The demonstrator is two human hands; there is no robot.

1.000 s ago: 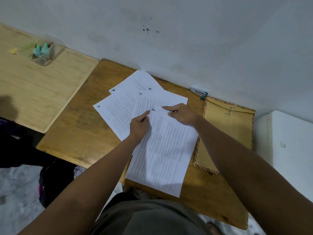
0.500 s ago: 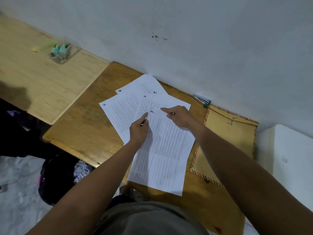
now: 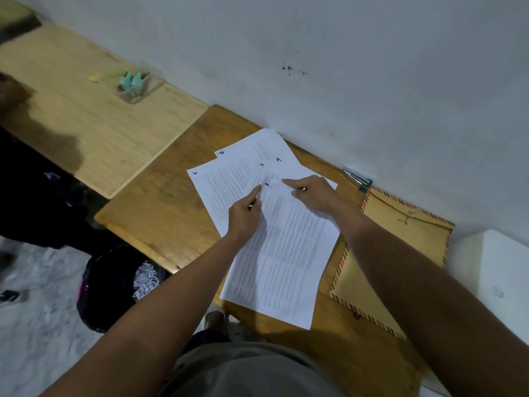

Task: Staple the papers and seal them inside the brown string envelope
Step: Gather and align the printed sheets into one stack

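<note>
Seen from the head camera, a person's left hand [image 3: 244, 217] and right hand [image 3: 313, 194] rest on fanned printed papers [image 3: 283, 247] on a wooden bench [image 3: 160, 213]. Each hand's index finger is extended to the top sheet near a handwritten number, the other fingers curled under; whether either hand pinches a sheet cannot be told. The brown string envelope [image 3: 400, 253] lies flat beyond the right hand's fingers, partly under the papers. A stapler [image 3: 357, 179], small and blurred, sits at the wall past the right fingertips. The printed text is unreadable.
</note>
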